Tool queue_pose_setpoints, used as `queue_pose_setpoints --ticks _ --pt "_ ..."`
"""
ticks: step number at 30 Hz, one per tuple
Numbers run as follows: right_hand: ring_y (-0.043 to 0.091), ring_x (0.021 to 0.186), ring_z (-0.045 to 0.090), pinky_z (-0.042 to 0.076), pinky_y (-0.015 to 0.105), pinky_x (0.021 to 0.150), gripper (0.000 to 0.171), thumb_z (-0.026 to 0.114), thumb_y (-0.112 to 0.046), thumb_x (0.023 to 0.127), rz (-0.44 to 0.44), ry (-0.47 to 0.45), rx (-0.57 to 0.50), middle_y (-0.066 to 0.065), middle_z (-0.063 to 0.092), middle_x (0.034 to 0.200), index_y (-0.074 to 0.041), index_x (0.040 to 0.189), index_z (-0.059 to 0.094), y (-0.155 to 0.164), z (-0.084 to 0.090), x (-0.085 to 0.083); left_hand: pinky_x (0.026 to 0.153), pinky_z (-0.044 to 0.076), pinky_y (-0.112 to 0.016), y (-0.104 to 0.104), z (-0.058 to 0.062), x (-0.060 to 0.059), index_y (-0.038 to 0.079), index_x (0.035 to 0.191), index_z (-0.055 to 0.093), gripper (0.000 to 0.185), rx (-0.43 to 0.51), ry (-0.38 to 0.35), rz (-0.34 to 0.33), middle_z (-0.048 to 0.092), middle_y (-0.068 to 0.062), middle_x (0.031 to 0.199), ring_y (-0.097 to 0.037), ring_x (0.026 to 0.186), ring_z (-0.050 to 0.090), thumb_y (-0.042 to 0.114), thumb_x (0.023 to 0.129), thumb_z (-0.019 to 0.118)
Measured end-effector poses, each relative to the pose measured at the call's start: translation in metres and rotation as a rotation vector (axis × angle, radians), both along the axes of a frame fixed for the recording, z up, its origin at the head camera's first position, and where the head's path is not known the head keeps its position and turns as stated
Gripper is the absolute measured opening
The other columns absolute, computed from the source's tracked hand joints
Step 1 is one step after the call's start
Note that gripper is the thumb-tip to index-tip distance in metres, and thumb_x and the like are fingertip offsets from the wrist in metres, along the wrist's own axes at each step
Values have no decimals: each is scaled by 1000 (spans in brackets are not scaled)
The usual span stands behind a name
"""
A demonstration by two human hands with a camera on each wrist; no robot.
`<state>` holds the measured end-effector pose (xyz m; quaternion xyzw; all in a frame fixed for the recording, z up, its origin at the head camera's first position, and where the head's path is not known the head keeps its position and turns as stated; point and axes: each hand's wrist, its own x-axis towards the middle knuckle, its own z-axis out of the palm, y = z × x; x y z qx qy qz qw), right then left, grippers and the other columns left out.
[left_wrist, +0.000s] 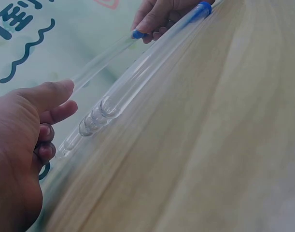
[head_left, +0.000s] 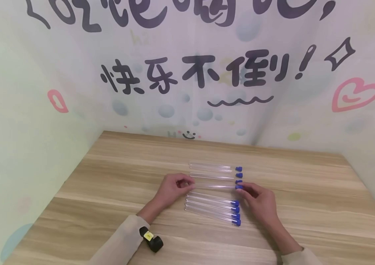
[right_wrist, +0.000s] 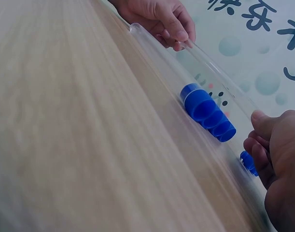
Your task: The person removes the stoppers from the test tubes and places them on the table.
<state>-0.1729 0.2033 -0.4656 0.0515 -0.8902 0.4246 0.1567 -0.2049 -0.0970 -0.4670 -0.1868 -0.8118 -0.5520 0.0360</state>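
A clear test tube point(head_left: 215, 186) is held level above the table between the two hands. My left hand point(head_left: 175, 187) pinches its rounded end between thumb and forefinger. At the tube's other end my right hand point(head_left: 261, 200) pinches a blue cap point(left_wrist: 138, 34), which meets the tube's mouth; how far it sits in cannot be told. Nearer the person lie several capped tubes point(head_left: 210, 209) side by side, their blue caps point(right_wrist: 205, 110) to the right. Beyond the hands, uncapped tubes point(head_left: 211, 176) lie with loose blue caps point(head_left: 239, 175) beside their right ends.
The wood-grain table point(head_left: 114, 176) meets a printed cloth wall point(head_left: 161, 121) at the back, with more light walls at the sides. A black wrist strap point(head_left: 154, 243) with a yellow label sits by the left sleeve point(head_left: 121, 239).
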Motion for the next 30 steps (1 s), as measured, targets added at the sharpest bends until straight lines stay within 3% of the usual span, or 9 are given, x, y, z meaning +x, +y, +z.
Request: queue_pose_setpoints --ticks 8,15,24,30 --pt "12 85 64 44 13 70 24 78 -28 81 -19 -17 -7 0 72 96 -15 100 75 0 1 1 56 39 -19 1 2 -1 3 95 73 16 -7 8 -7 64 -5 75 -16 64 49 7 80 77" --pt "10 88 65 46 13 73 21 77 -28 81 25 -45 -55 -2 72 95 -17 99 75 0 -1 1 54 40 -20 -2 2 0 13 92 75 15 28 36 18 62 4 71 -11 62 50 18 78 80" --pt "11 85 64 50 21 73 23 78 -24 80 151 -76 -94 -7 71 93 -18 102 75 -1 -1 4 57 43 -24 -3 -1 -1 15 92 74 13 14 61 99 62 9 74 -11 64 51 18 80 78" --pt "10 86 65 51 22 75 23 78 -25 80 186 -66 -73 -8 71 95 -19 101 74 -1 -3 4 57 43 -24 -4 -4 -3 15 93 74 14 -11 58 100 62 10 74 -11 64 50 21 80 77"
